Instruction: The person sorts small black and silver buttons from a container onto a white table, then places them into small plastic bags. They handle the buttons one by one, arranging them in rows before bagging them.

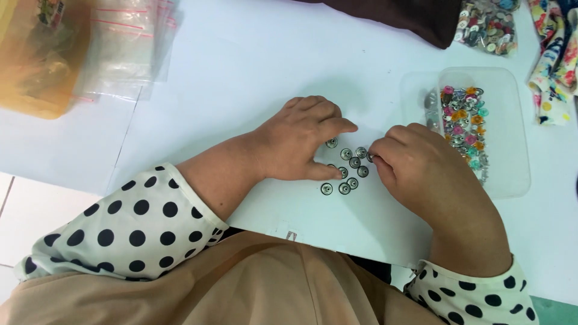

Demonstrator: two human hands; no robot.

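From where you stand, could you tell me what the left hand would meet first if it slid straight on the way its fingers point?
Probably the right hand: the left hand points right across the small cluster of round metal snaps, and its fingertips nearly reach that hand's knuckles.

Small shiny metal snap buttons (348, 170), smooth matt white tabletop (253, 66), clear glossy plastic tray (512, 162), thin see-through plastic bags (129, 45), soft polka-dot cloth sleeves (129, 222), dark matt fabric (415, 17), printed floral cloth (557, 54)
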